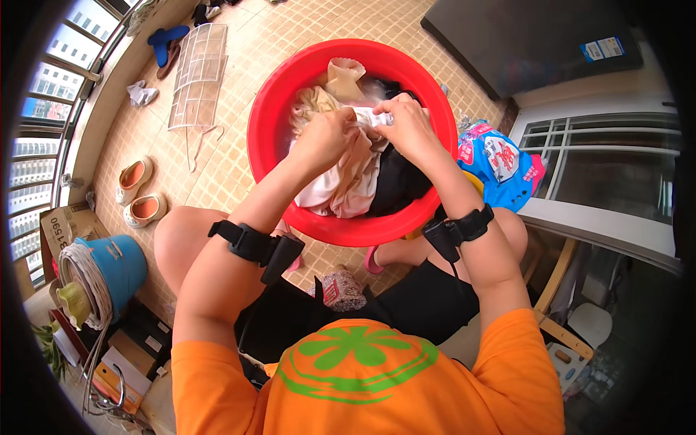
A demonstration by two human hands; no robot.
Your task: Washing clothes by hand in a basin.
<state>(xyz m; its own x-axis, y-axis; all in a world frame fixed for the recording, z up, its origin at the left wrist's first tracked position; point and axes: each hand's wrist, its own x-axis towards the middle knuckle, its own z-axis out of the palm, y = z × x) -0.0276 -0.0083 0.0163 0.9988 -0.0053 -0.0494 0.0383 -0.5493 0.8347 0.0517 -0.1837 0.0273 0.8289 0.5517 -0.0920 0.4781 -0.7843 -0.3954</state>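
A red plastic basin [356, 234] stands on the tiled floor between my knees, holding wet clothes and some water. Over it, my left hand [331, 136] pinches a white garment [337, 187] at its gathered upper part. On the other side, my right hand [405, 125] has its fingers bent onto the same white cloth, a short way from the left. Dark cloth [402, 179] lies under my right forearm. Cream cloth with a scalloped edge [345, 79] and a yellowish frilled piece [315, 106] rest toward the basin's far side. My fingertips are partly hidden in the folds.
A blue laundry detergent bag [500, 163] stands to the basin's right, near a white-framed glass door [598, 157]. At left are a white wire rack [198, 81], slip-on clogs [136, 187] and a blue bucket [119, 266]. A dark grey appliance [533, 43] is at the upper right.
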